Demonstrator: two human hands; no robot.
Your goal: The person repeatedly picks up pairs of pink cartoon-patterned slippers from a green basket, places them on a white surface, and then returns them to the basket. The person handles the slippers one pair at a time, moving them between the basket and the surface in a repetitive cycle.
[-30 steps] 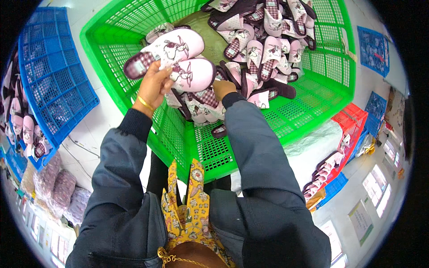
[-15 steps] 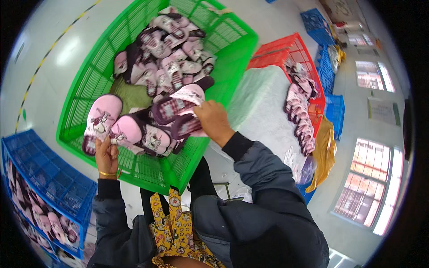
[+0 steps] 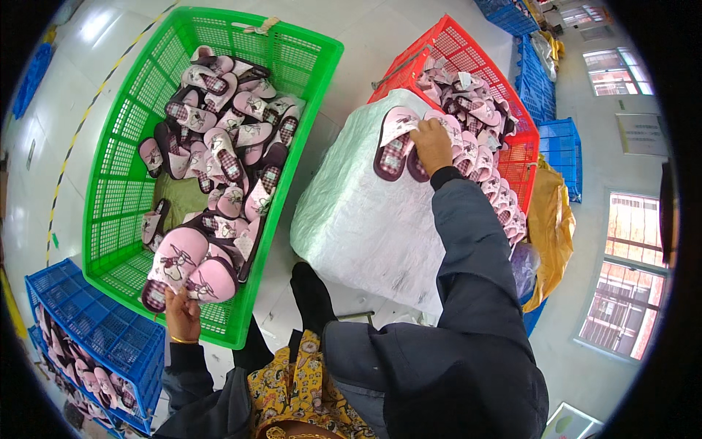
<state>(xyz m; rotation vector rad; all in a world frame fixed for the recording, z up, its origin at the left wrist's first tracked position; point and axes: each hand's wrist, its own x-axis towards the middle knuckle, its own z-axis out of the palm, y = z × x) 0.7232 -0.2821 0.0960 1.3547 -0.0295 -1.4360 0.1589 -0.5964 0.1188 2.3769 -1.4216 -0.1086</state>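
My left hand (image 3: 183, 316) is closed on the heel ends of two pink slippers (image 3: 178, 256) with a dark printed figure, held at the near end of the green basket (image 3: 241, 333). Many more slippers (image 3: 223, 150) with checked insoles lie jumbled in that basket. Off to the right, my right hand (image 3: 433, 146) grips a pair of pink slippers (image 3: 395, 140) by their uppers, with dark soles hanging toward me. This pair is over the white-wrapped bundle (image 3: 365, 234), beside a row of slippers (image 3: 482, 162) along its right side. Whether the pair touches the bundle is unclear.
Behind the bundle stands a red basket (image 3: 523, 172) holding more slippers. A blue crate (image 3: 95, 307) with slippers sits at the lower left. Blue crates (image 3: 561, 157) and a yellow sack (image 3: 550, 234) line the right. My foot (image 3: 311, 289) is between basket and bundle.
My right hand has carried its pair of slippers from the green basket rightward over the white bundle. My left hand now has two slippers together at the basket's near end. The view has shifted.
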